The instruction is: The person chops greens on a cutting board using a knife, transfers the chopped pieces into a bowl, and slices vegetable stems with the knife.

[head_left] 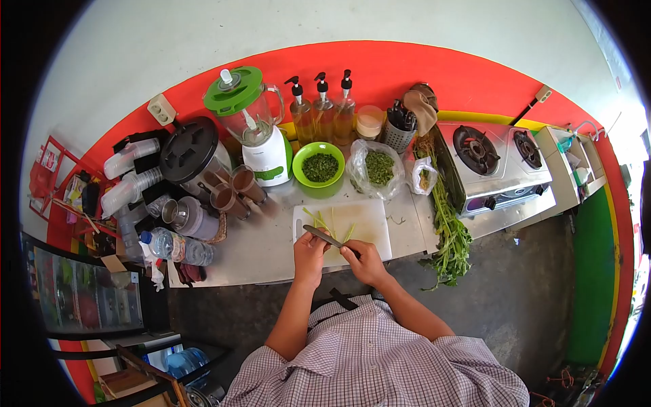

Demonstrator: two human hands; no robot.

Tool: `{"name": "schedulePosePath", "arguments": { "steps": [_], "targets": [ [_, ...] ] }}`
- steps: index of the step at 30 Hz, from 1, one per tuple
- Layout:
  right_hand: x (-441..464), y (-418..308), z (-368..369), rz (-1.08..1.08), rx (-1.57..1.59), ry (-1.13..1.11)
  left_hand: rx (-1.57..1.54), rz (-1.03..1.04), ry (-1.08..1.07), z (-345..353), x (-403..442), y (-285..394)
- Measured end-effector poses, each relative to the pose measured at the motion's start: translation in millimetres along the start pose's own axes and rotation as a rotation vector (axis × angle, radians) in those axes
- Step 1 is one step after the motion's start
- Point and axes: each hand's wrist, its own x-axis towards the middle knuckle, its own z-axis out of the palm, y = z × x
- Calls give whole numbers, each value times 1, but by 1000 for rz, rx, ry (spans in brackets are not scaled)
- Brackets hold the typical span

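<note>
A knife is in my right hand, its dark blade slanting up and left across the front of my left hand. The left fingers are curled closed close behind the blade; what they pinch, if anything, is hidden. Both hands are over the near side of a white cutting board. Thin pale-green stems lie on the board just beyond the knife. Behind the board, a green bowl and a clear plastic bag hold chopped greens.
A blender, pump bottles and a utensil holder line the wall. Leafy stalks hang over the counter edge beside a gas stove. Brown cups, a black-lidded container and a water bottle stand left.
</note>
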Motion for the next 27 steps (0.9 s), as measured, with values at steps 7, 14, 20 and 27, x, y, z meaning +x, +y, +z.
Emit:
{"name": "schedulePosePath", "arguments": {
  "steps": [7, 14, 20, 27],
  "targets": [
    [1, -2, 4, -36, 13, -35, -48, 35, 20, -1, -8, 5],
    [1, -3, 9, -38, 29, -24, -29, 28, 35, -4, -9, 11],
    [-1, 2, 13, -32, 76, -7, -53, 1, 8, -1, -14, 12],
    [-2, 1, 10, -14, 57, -23, 31, 28, 17, -1, -17, 13]
  ]
}}
